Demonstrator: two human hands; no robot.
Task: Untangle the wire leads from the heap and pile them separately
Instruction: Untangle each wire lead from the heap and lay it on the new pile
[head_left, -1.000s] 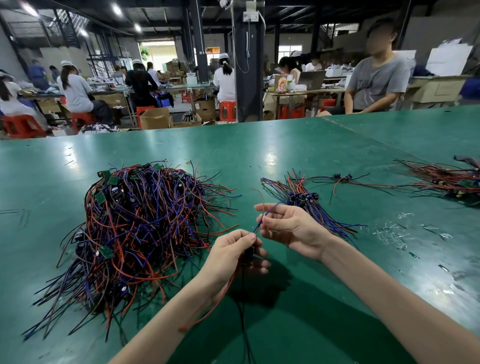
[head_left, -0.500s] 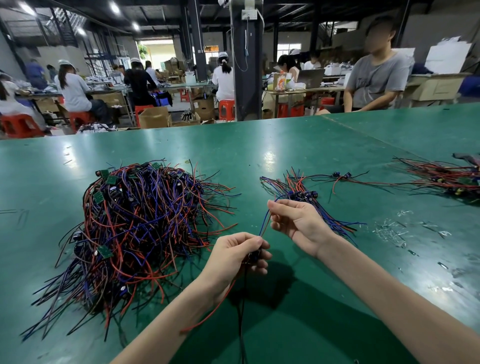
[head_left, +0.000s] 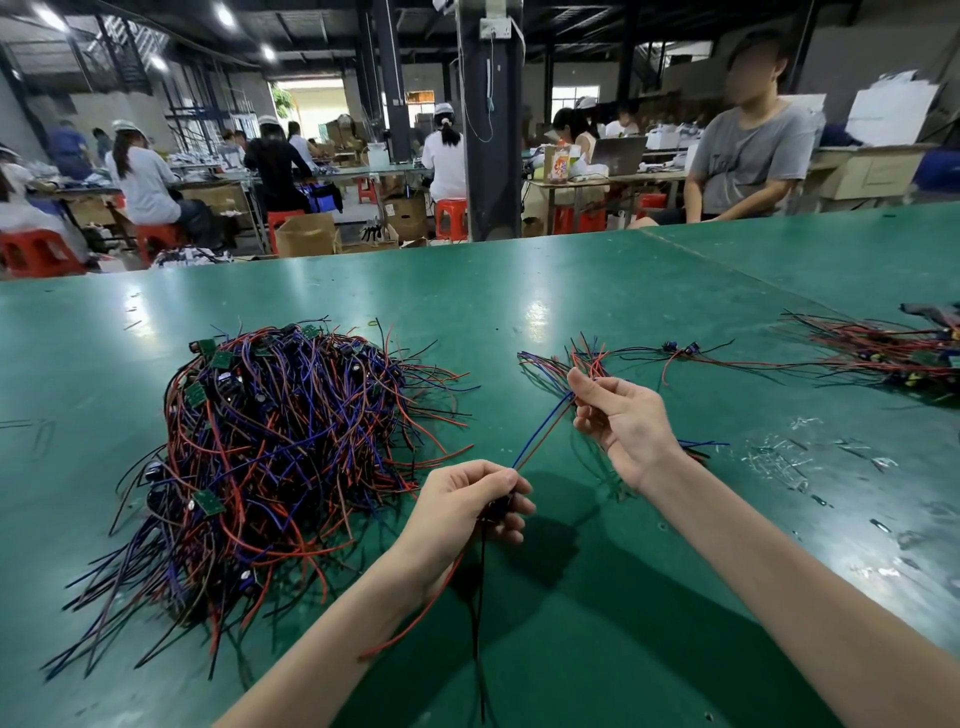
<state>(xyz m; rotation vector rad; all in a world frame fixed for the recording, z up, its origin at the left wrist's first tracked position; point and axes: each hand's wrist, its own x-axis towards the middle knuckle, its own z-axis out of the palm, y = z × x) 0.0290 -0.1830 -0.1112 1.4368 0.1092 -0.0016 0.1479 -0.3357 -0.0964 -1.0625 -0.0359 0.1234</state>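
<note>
A big tangled heap of red, blue and black wire leads (head_left: 270, 457) with small green boards lies on the green table (head_left: 597, 623) at the left. My left hand (head_left: 467, 509) grips one wire lead (head_left: 540, 434) by its dark middle part; its red and black tails hang down toward me. My right hand (head_left: 621, 421) pinches the blue and red strands of that same lead, stretched taut between both hands. Behind my right hand lies a small pile of separated leads (head_left: 550, 364).
Another bundle of leads (head_left: 898, 353) lies at the table's right edge. Clear plastic scraps (head_left: 779, 457) are scattered to the right of my right arm. A seated person (head_left: 748, 156) sits beyond the far right of the table; other workers sit farther back.
My right hand has slid up and away along the blue and red strands, drawing them taut. My left hand stays in place on the lead's dark middle part.
</note>
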